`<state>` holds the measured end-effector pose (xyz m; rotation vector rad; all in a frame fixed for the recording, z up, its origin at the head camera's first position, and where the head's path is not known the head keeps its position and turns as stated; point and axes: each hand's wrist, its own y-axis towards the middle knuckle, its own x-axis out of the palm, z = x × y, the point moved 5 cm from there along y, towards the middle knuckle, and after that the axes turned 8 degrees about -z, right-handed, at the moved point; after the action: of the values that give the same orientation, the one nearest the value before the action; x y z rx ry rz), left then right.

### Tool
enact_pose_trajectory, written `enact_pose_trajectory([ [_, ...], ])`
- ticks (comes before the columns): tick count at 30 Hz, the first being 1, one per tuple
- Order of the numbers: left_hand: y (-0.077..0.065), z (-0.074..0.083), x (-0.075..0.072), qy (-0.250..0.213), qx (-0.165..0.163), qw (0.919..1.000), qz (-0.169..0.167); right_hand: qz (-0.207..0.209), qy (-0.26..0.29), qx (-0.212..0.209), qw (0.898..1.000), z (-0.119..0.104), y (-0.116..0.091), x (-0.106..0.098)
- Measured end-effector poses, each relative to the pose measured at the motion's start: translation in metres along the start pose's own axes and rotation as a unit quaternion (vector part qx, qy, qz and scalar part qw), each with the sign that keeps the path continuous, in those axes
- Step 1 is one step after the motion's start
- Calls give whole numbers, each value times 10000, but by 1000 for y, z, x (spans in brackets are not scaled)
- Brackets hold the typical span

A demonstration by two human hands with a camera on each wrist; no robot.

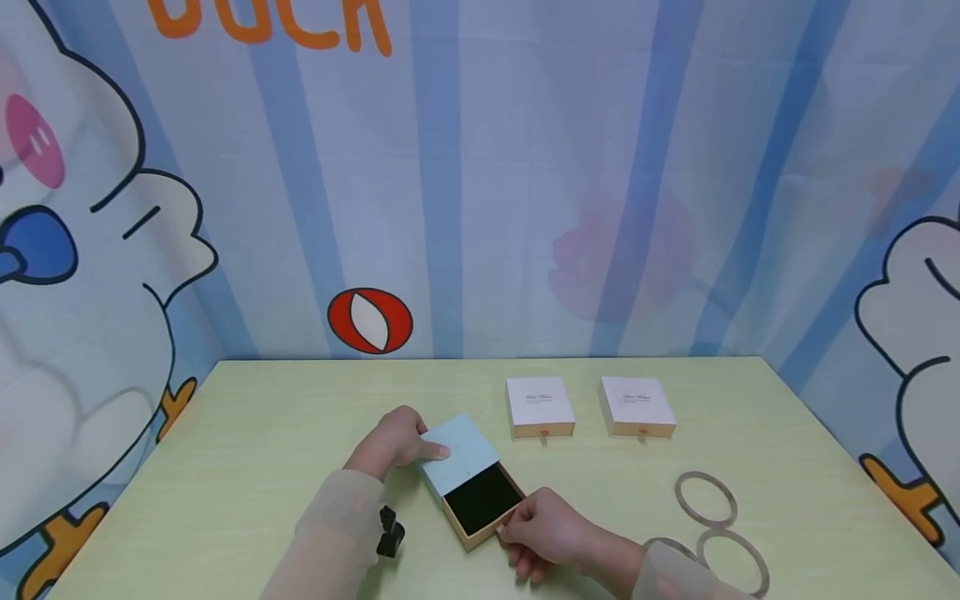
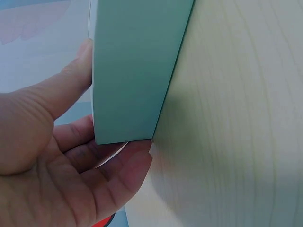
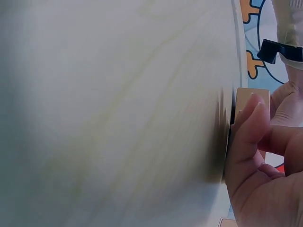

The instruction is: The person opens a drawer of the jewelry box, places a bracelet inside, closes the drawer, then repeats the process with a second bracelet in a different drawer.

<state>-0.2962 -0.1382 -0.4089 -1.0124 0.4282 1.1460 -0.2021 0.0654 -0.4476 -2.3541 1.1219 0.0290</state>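
A light blue drawer-style gift box [image 1: 459, 454] lies at an angle on the table, its tan-edged drawer [image 1: 468, 537] partly slid out and showing a dark lining. My left hand [image 1: 397, 442] grips the closed end of the sleeve, thumb on top. In the left wrist view, the fingers of that left hand [image 2: 71, 156] curl around the end of the blue-green box side [image 2: 135, 75]. At the drawer's front right corner, my right hand [image 1: 547, 529] pinches the edge. The right wrist view has the right hand [image 3: 258, 156] covering much of the tan drawer front [image 3: 251, 94].
Two white lidded boxes with small pull tabs, one left [image 1: 540, 404] and one right [image 1: 637, 404], stand farther back. Rings [image 1: 726, 500] lie on the right, one partly hidden by my right sleeve [image 1: 675, 575]. A striped cartoon backdrop [image 1: 510, 167] rises behind the table [image 1: 300, 400].
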Motion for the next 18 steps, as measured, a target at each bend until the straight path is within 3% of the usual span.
enact_pose_trajectory([
  [10, 0, -1, 1, 7, 50, 10000, 24, 24, -76, -46, 10000, 0, 0, 0],
  [18, 0, -1, 0, -16, 61, 10000, 33, 255, -645, -58, 9976, -2, -1, -1],
])
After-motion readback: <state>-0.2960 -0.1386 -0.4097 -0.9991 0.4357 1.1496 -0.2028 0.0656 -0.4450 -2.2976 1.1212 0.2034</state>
